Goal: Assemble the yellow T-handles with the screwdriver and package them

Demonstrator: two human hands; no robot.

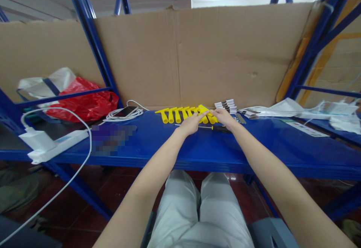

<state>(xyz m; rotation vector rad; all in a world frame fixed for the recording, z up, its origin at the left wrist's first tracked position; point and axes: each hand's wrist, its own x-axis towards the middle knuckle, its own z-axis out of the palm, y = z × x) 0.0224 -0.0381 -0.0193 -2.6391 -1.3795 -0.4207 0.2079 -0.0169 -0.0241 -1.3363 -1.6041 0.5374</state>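
Head view, the only one. Blue tabletop, cardboard panel upright behind. Row of yellow pieces along the far side, near the foot of the panel. Each a tube with a narrower arm at its far end; open tube ends face the wearer, long axes running roughly away from the body, some slightly askew.

Worked piece at the right part of the row, at the fingertips of both hands, seemingly a little above its neighbours. Partly covered: its long axis looks slanted, far-left to near-right, but which end leads I can't tell for sure.

Left hand comes in from the near left, fingers stretched forward and right; the piece lies ahead and to its right. Right hand comes in from the near right, fingers bent toward the left; piece just left of its fingertips. Neither hand clearly nearer. Both look partly closed, with little gap showing; pinch or mere touch, can't tell for either.

Screwdriver lies crosswise in front of the row, shaft to the left, black handle to the right. Striped white stack beyond the right hand.
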